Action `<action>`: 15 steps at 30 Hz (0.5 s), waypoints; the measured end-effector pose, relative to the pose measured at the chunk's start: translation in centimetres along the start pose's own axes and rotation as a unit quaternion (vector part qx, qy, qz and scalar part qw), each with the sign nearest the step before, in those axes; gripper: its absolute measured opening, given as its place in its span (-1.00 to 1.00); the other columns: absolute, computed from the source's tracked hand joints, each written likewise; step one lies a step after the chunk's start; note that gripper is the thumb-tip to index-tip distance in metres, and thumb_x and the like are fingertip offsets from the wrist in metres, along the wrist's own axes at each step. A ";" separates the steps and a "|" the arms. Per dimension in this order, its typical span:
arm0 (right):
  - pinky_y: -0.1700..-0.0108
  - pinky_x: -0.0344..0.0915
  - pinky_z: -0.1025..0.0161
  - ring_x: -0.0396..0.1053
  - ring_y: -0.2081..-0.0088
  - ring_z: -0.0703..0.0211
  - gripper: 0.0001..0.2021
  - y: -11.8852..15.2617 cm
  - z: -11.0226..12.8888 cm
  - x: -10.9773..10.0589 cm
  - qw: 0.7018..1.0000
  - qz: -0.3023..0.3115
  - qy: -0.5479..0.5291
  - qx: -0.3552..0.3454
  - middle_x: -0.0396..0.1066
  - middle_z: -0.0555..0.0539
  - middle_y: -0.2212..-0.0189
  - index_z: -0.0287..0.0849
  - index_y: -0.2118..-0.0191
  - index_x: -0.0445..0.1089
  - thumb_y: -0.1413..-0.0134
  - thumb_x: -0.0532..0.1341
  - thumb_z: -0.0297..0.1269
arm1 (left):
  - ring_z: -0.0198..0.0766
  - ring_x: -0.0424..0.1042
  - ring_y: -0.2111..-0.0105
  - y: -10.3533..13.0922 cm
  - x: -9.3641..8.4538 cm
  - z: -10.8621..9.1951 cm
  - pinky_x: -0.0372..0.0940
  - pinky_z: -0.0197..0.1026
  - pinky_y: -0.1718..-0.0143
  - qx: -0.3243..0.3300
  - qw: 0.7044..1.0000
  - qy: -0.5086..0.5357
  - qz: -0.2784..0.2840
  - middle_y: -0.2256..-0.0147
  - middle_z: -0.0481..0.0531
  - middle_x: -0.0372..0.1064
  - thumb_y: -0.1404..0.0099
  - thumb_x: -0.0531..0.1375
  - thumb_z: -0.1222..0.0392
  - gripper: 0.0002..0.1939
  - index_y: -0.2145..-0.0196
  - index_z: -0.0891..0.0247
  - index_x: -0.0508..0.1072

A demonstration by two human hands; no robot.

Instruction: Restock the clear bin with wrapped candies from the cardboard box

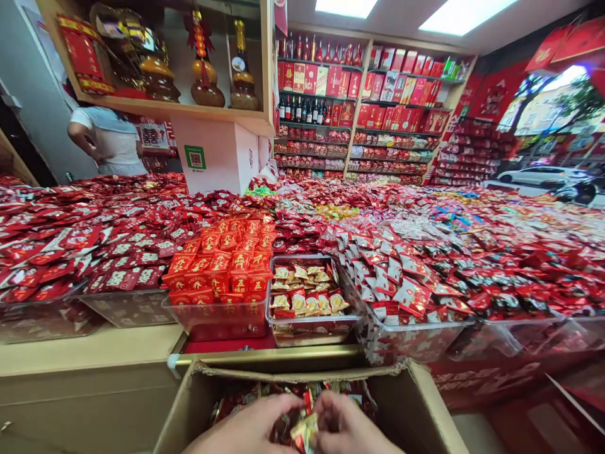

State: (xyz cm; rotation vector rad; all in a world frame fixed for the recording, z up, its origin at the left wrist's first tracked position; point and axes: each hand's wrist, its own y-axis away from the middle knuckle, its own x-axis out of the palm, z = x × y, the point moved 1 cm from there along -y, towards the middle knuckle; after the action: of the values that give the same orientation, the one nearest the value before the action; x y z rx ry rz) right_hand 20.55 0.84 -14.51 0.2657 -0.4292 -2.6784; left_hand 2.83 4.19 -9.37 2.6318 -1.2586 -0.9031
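**Hands Deep in a Carton of Wrapped Sweets**

Sweets fill the open cardboard carton [416, 403] at the bottom of the head view, and both hands meet over them. The left hand [250, 429] reaches in from the lower left, its fingers curled down onto the pile; the right hand [350, 429] comes in from the lower right, its fingers bent toward the other hand. Between the two sits a small cluster of wrapped sweets [305, 432], pinched by the fingertips of both hands. These pieces are glossy, mostly red foil with gold and pale yellow patches, and they are crinkled and jumbled with no order. The same kind of wrappers lies loose under the hands, inside the carton, whose brown flaps stand open and whose front wall is torn along the top edge.

Just beyond the carton runs the edge of the desk [94, 353], pale beige, and on it stands a row of clear plastic bins. One clear bin [312, 321], straight ahead of the hands, holds red and gold packets that match those in the carton and is only partly filled. To its left a heaped bin [222, 315] carries neat orange-red packets. Red packets cover the rest of the desk far back. A person in a white shirt [111, 139] stands at the far left, beneath a wooden shelf [179, 108] of gourd-shaped bottles.
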 end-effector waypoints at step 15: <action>0.53 0.04 0.38 0.08 0.60 0.38 -0.67 3.0 2.4 -1.7 0.951 -0.145 -0.242 -0.124 0.20 0.12 0.63 -0.17 0.49 0.14 0.26 0.31 -0.14 | -0.28 0.30 0.32 -1.2 2.3 -3.8 0.25 -0.28 0.34 0.037 0.964 0.263 -0.008 0.34 -0.06 0.36 -0.15 0.14 0.15 -0.73 0.16 0.20 0.38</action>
State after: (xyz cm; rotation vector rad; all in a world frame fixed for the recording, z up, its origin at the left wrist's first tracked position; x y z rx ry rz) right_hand 22.56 -0.46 -11.02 -0.4458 -0.1954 -3.0397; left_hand 6.84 2.65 -7.75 2.6725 -1.1400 -0.1288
